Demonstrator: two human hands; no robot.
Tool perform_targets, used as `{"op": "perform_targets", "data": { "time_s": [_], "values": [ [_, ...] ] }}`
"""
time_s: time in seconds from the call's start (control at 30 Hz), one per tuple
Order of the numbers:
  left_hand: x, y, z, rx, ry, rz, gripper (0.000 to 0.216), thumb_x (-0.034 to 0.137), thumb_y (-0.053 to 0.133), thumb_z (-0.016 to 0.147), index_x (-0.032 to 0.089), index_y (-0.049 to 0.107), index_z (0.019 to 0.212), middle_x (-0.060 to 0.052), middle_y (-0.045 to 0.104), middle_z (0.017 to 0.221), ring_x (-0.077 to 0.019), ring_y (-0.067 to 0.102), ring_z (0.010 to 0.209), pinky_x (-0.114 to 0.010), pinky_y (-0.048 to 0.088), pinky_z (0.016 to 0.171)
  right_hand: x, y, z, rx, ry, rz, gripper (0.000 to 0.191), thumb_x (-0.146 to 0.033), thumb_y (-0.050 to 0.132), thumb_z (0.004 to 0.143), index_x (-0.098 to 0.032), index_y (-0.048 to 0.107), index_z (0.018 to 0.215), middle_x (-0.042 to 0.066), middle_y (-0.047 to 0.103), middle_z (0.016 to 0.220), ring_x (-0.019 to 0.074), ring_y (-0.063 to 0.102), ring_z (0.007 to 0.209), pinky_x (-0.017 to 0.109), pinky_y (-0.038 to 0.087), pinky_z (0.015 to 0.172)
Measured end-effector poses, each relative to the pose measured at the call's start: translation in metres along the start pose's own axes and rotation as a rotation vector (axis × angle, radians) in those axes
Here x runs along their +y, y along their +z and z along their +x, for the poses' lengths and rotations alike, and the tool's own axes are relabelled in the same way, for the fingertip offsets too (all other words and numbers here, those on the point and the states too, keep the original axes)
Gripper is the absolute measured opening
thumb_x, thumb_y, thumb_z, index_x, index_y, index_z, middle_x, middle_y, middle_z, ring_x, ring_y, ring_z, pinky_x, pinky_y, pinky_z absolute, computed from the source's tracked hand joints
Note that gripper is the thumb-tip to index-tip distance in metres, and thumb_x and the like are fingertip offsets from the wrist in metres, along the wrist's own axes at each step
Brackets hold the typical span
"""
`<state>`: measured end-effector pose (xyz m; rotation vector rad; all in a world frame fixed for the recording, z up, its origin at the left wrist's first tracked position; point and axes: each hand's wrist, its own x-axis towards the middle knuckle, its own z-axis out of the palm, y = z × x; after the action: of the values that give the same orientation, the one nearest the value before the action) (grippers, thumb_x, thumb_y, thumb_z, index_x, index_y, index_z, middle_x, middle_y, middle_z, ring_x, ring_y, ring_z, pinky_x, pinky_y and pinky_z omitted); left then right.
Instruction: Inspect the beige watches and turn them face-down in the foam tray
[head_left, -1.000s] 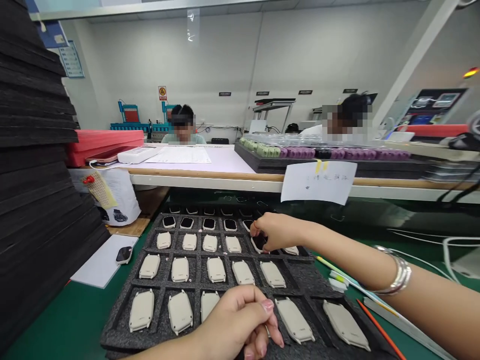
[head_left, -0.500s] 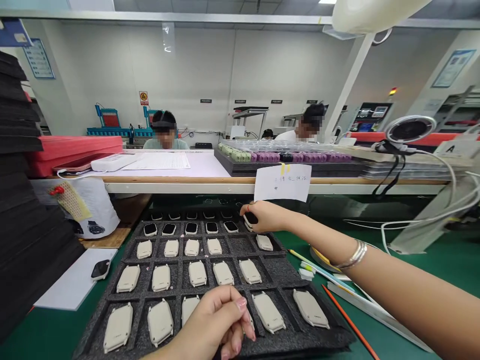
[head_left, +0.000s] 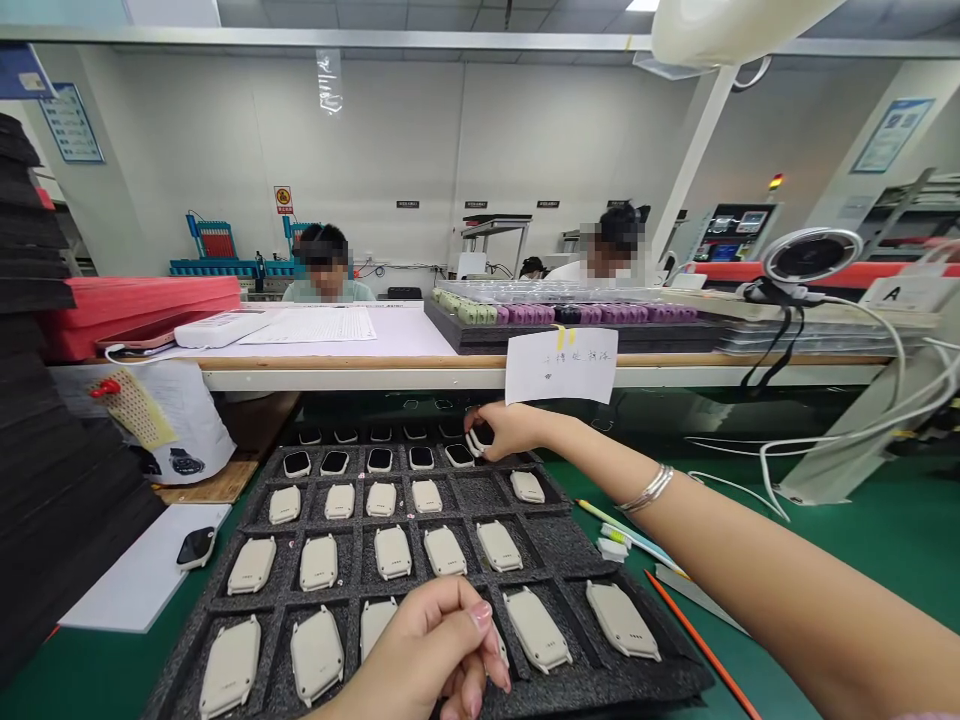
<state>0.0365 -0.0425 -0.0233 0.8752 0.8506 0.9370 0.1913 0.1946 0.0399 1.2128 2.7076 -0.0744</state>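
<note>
**At centre frame: right hand pinching one watch body over the tray's far rows**

At centre frame, just below the paper note (head_left: 561, 364), the right hand (head_left: 504, 428) held a small watch body (head_left: 477, 438). Its fingers were closed narrow around the piece, which showed a dark face and a pale rim. It sat just above the upper right part of the black foam tray (head_left: 555, 545), beside the row of black-faced units (head_left: 379, 459).

Handling, judged: light, rigid shell, smooth and a bit slippery. The glass face is likely to scratch, so the short side edges are the better place to grip, not the face.

Right arm pose: it came in from the lower right and stretched long across the tray, forearm low and wrist near straight. A bracelet (head_left: 649, 489) sat at the wrist, and the fingers pointed left.

The left hand (head_left: 435, 650) sat at lower centre, knuckles up and fingers curled loosely, on the tray's nearest row among the beige units (head_left: 392, 551). Could not tell whether it held anything.

A loose watch (head_left: 196, 546) lay on a white sheet at lower left. Pens (head_left: 630, 535) lay on the green table (head_left: 862, 540) right of the tray.
</note>
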Motion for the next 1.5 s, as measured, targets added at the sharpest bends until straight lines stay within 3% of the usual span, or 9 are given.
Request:
{"op": "perform_targets", "data": {
  "time_s": [0.27, 0.47, 0.63, 0.77, 0.9, 1.0, 1.17, 1.3, 1.5],
  "values": [
    [0.005, 0.004, 0.0, 0.014, -0.014, 0.012, 0.052, 0.063, 0.075, 0.063, 0.017, 0.051, 0.066, 0.001, 0.062, 0.057, -0.0003, 0.034, 0.032, -0.019, 0.015, 0.033, -0.03, 0.002, 0.027, -0.078, -0.064, 0.006, 0.03, -0.032, 0.061, 0.095, -0.017, 0.06, 0.121, 0.008, 0.063, 0.12, 0.022, 0.065, 0.101, 0.042, 0.056, 0.085],
    [0.005, 0.004, 0.0, 0.014, -0.023, 0.003, 0.053, 0.063, 0.075, 0.062, 0.017, 0.05, 0.066, 0.001, 0.061, 0.056, -0.0001, 0.033, 0.031, -0.019, 0.013, 0.032, -0.054, -0.014, 0.031, -0.013, -0.095, 0.033, 0.03, -0.033, 0.06, 0.095, -0.018, 0.06, 0.121, 0.008, 0.062, 0.123, 0.0228, 0.064, 0.104, 0.043, 0.055, 0.088],
    [0.006, 0.004, 0.001, 0.021, -0.023, -0.005, 0.054, 0.064, 0.076, 0.061, 0.016, 0.051, 0.066, 0.001, 0.061, 0.055, 0.0003, 0.032, 0.031, -0.019, 0.013, 0.032, -0.082, -0.01, 0.05, -0.034, -0.078, 0.087, 0.027, -0.032, 0.061, 0.095, -0.018, 0.061, 0.118, 0.008, 0.063, 0.12, 0.0213, 0.065, 0.101, 0.041, 0.056, 0.085],
    [0.007, 0.005, -0.001, 0.024, -0.019, -0.022, 0.053, 0.062, 0.077, 0.062, 0.016, 0.051, 0.065, 0.002, 0.061, 0.055, 0.0003, 0.032, 0.031, -0.018, 0.014, 0.032, -0.086, -0.005, 0.051, 0.031, -0.061, 0.158, 0.027, -0.031, 0.061, 0.095, -0.018, 0.061, 0.118, 0.008, 0.063, 0.119, 0.0213, 0.065, 0.101, 0.04, 0.056, 0.084],
    [0.006, 0.002, 0.0, 0.016, -0.002, -0.106, 0.049, 0.056, 0.08, 0.064, 0.015, 0.053, 0.065, 0.001, 0.063, 0.058, 0.0001, 0.034, 0.032, -0.016, 0.016, 0.032, -0.089, -0.003, 0.019, 0.228, -0.088, 0.293, 0.027, -0.034, 0.061, 0.094, -0.016, 0.062, 0.115, 0.007, 0.066, 0.112, 0.0204, 0.066, 0.096, 0.04, 0.055, 0.083],
    [0.006, -0.002, 0.003, 0.094, 0.011, -0.293, 0.046, 0.054, 0.08, 0.066, 0.014, 0.058, 0.074, -0.003, 0.068, 0.068, -0.0052, 0.049, 0.041, -0.015, 0.027, 0.034, -0.103, 0.004, -0.023, 0.377, -0.128, 0.451, 0.044, -0.035, 0.076, 0.08, -0.02, 0.058, 0.117, 0.0, 0.071, 0.093, 0.0175, 0.068, 0.084, 0.029, 0.054, 0.076],
    [0.01, -0.002, 0.0, 0.144, 0.047, -0.537, 0.041, 0.051, 0.059, 0.088, 0.011, 0.066, 0.095, -0.011, 0.073, 0.088, -0.0179, 0.069, 0.075, -0.028, 0.054, 0.067, -0.126, 0.031, -0.087, 0.529, -0.272, 0.76, 0.052, -0.026, 0.082, 0.068, -0.027, 0.057, 0.114, -0.006, 0.071, 0.09, 0.0127, 0.068, 0.072, 0.021, 0.053, 0.066],
    [0.009, 0.001, -0.006, 0.134, 0.144, -0.522, 0.038, 0.049, 0.055, 0.093, 0.018, 0.068, 0.11, -0.009, 0.071, 0.11, -0.0158, 0.066, 0.089, -0.031, 0.05, 0.088, -0.129, 0.054, -0.108, 0.613, -0.42, 0.946, 0.065, -0.013, 0.081, 0.065, -0.029, 0.053, 0.121, -0.002, 0.072, 0.109, 0.0162, 0.07, 0.092, 0.023, 0.055, 0.08],
    [0.003, 0.002, -0.008, 0.12, 0.186, -0.34, 0.042, 0.054, 0.066, 0.083, 0.021, 0.072, 0.108, -0.008, 0.071, 0.105, -0.0209, 0.063, 0.097, -0.035, 0.047, 0.092, -0.124, 0.067, -0.115, 0.665, -0.506, 0.998, 0.077, -0.01, 0.076, 0.072, -0.027, 0.041, 0.138, 0.005, 0.068, 0.125, 0.0197, 0.065, 0.115, 0.03, 0.053, 0.098]
  ]
}}
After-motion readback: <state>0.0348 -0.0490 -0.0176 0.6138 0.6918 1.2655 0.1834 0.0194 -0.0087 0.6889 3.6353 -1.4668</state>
